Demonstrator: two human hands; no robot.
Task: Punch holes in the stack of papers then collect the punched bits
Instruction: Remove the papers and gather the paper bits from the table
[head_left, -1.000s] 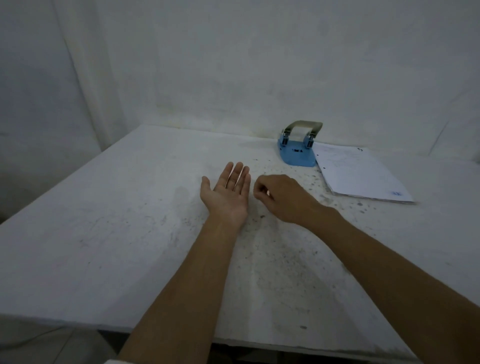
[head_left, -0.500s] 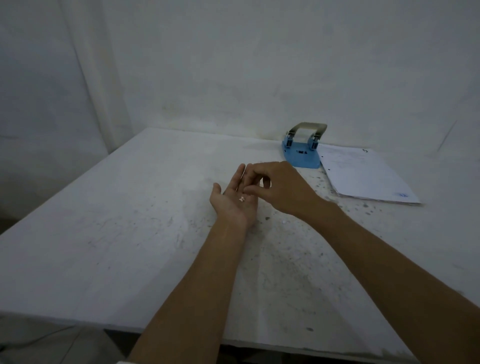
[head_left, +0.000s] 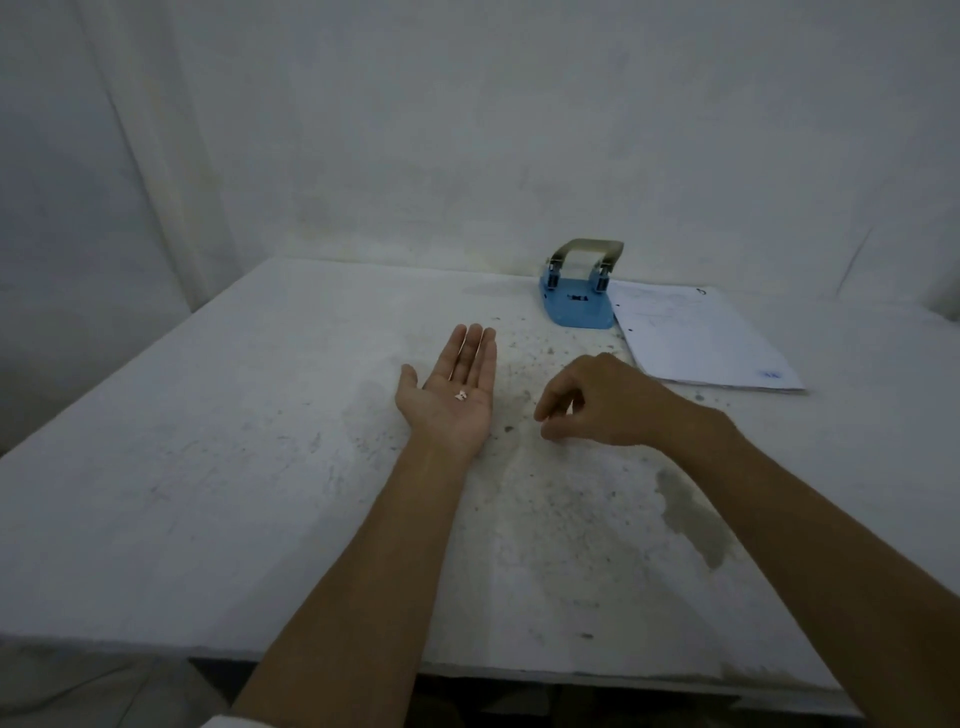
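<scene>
My left hand (head_left: 451, 395) rests palm up on the table with its fingers straight, and a few small white punched bits (head_left: 461, 395) lie in the palm. My right hand (head_left: 597, 402) hovers just to the right of it, fingers curled loosely with thumb and forefinger apart, nothing visible between them. The blue hole punch (head_left: 577, 295) with a metal lever stands at the back of the table. The stack of white papers (head_left: 696, 340) lies flat beside it on the right, with punched holes along its left edge.
The white table (head_left: 208, 467) is dusty, with dark specks scattered between my hands and the punch and a grey stain at the right. White walls close in behind and to the left. The table's front edge runs near the bottom.
My right hand brought bits from the table to my left palm, dropped them there, then drew back to the right. The bits now lie in the open palm.
</scene>
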